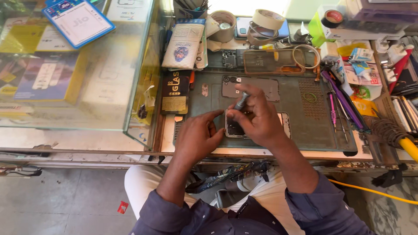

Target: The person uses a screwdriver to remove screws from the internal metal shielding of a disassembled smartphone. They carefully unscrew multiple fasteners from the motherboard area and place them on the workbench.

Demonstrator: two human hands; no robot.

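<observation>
A glass display case [87, 69] was seen at the far left, with a blue-edged card [78, 19] lying on top of it; just right of the case, a white pouch [183, 45] and a black and gold packet [175, 92] were laid at the edge of the grey work mat [300, 117]. The left hand [198, 137] was rested on the mat with its fingers loosely together, the fingertips pressed against the left edge of the opened phone [237, 128], which was held steady rather than clamped; the phone was placed near the front edge of the mat, between the two hands. The right hand [260, 117] was closed around a grey screwdriver [241, 101], whose tip was pointed down into the phone's body, though the tip itself was hidden by the fingers. A grey back cover [257, 86] was laid just beyond the hands; rolls of tape [267, 19] were set farther back; a clear phone case [272, 61] was seen behind the cover. At the right, purple tweezers [344, 100] and a yellow-handled tool [407, 146] were left beside the mat.
</observation>
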